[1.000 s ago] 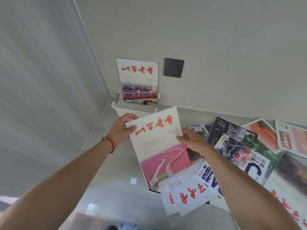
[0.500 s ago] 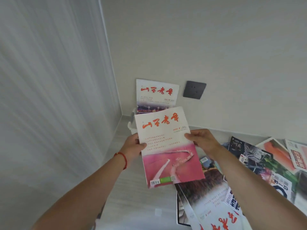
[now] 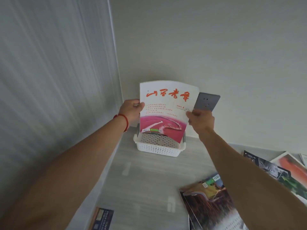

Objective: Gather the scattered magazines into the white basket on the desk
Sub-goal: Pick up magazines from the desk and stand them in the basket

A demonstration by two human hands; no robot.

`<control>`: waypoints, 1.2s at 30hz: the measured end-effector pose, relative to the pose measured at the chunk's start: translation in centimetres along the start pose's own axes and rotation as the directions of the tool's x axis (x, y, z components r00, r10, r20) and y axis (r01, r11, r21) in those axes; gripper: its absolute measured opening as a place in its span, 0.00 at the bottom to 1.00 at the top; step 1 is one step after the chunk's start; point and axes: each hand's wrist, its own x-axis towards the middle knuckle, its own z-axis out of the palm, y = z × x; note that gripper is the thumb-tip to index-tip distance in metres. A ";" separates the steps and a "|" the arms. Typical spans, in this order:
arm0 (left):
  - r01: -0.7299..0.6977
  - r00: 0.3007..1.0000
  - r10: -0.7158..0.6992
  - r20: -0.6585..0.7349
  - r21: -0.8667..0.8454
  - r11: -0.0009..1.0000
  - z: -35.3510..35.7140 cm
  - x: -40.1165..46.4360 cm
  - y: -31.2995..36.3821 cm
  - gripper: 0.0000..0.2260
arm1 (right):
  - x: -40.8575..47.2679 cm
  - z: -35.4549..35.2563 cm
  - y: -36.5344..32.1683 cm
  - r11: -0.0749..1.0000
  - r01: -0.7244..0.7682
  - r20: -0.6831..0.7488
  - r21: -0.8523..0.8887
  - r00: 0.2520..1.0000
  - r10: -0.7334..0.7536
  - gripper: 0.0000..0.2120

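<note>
— Magazines first: what do we list on the desk (image 3: 149,180)?

— We count several loose ones at the right — a brown-covered magazine (image 3: 209,203) nearest us, a dark one (image 3: 264,165) and an orange-and-white one (image 3: 292,166) beyond our right forearm.

— And the item in hand?

— One white magazine with red title (image 3: 166,110), upright, its lower edge dipping into the white basket (image 3: 157,149) at the wall corner. Whether it touches the basket floor, we cannot tell.

— Grip?

— Our left hand (image 3: 131,112) pinches its left edge, thumb on the cover; our right hand (image 3: 201,121) pinches the right edge.

— Smaller entries?

— A grey wall socket (image 3: 207,102) behind it, a red wrist string (image 3: 123,120).
</note>
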 end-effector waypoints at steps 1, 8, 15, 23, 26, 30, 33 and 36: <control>0.019 1.000 -0.019 -0.010 -0.011 1.000 0.3 0.4 -0.5 0.06 | 0.2 0.5 0.5 1.000 -0.005 -0.005 -0.009 1.000 0.004 0.13; 0.140 0.987 -0.146 -0.070 -0.086 0.986 2.3 2.9 -3.9 0.09 | 2.0 3.0 2.7 0.995 -0.101 0.002 -0.018 0.995 0.101 0.12; 0.230 0.969 -0.238 -0.067 -0.115 0.966 3.9 4.4 -5.8 0.04 | 2.8 5.7 4.1 0.985 -0.157 0.077 -0.066 0.984 0.162 0.12; 0.262 0.960 -0.273 -0.064 -0.140 0.955 3.8 6.1 -4.8 0.11 | 3.9 6.0 4.5 0.985 -0.169 0.024 -0.027 0.985 0.169 0.12; 0.243 0.969 -0.246 -0.010 -0.121 0.963 3.9 6.2 -4.3 0.07 | 4.3 5.8 4.5 0.986 -0.165 0.008 0.005 0.986 0.165 0.11; 0.220 0.971 -0.208 0.115 -0.108 0.970 3.7 6.0 -4.4 0.15 | 4.6 5.7 4.2 0.987 -0.163 0.037 0.008 0.986 0.163 0.10; 0.228 0.959 -0.192 0.210 -0.165 0.959 3.5 5.3 -4.4 0.20 | 4.1 5.5 4.2 0.982 -0.187 0.109 0.018 0.977 0.184 0.20; 0.251 0.965 -0.240 0.110 -0.104 0.962 3.9 4.5 -4.1 0.21 | 3.0 4.4 4.7 0.987 -0.139 0.158 -0.083 0.976 0.151 0.24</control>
